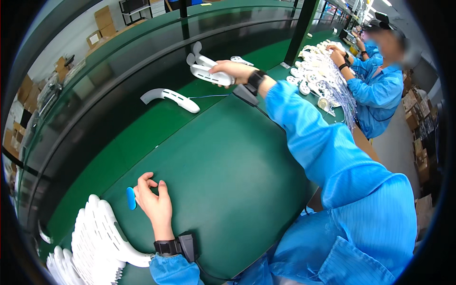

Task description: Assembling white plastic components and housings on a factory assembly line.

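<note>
My right hand (228,72) reaches out over the far side of the green table, its fingers closed around white curved plastic parts (204,72) with slots along them. More than one curved end sticks out past the fingers, but I cannot tell how many parts are there. My left hand (154,204) hovers over or rests on the table at the left, fingers loosely bent, thumb apart, holding nothing. Beside its fingers lies a small blue oval piece (131,198). A single white curved shell (173,98) lies between the two hands, farther back.
Stacked white curved shells (97,237) fill the near left corner. A screwdriver-like thin rod (209,96) lies by the single shell. A dark post (301,33) stands at the back. At right, a co-worker (380,90) handles a heap of white parts (320,71).
</note>
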### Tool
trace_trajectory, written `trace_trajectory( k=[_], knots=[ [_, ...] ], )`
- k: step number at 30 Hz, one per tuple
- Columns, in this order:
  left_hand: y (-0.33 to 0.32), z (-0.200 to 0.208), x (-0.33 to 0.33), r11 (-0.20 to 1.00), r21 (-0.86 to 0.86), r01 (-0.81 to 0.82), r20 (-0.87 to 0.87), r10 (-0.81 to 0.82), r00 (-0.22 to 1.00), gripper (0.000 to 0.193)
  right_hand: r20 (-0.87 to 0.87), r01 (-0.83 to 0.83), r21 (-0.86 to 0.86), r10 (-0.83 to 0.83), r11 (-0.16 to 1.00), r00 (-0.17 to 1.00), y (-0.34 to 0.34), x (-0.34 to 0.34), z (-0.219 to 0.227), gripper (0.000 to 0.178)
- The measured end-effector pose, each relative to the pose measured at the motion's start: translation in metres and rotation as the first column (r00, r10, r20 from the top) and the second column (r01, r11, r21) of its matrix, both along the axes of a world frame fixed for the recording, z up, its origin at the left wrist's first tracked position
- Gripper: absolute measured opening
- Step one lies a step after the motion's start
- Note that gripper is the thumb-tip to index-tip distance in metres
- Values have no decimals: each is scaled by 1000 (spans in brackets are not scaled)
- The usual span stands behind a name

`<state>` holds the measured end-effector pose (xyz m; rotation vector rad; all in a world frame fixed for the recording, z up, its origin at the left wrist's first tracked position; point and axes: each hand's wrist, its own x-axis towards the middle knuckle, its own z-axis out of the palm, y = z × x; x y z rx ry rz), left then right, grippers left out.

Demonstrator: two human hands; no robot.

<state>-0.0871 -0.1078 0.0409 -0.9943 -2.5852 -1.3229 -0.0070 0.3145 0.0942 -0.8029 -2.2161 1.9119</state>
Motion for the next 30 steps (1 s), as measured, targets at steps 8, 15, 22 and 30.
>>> trace_trajectory(
  k=[8, 15, 22, 30],
  knots=[
    [-5, -5, -4, 992, -124, 8, -61, -16, 998, 23, -526, -468, -703, 52, 535, 849, -106, 57, -13, 62],
    [1, 29, 27, 934, 297, 198, 494, -328, 806, 38, -413, -427, -771, 141, 471, 900, -179, 49, -32, 61],
    [7, 37, 61, 852, 519, -72, 707, -380, 597, 44, -430, -553, -712, 354, 433, 830, -210, 39, -50, 53],
    [6, 22, 60, 865, 484, -131, 749, -332, 573, 36, -346, -480, -769, 356, 422, 868, -213, 44, -48, 41]
  ],
)
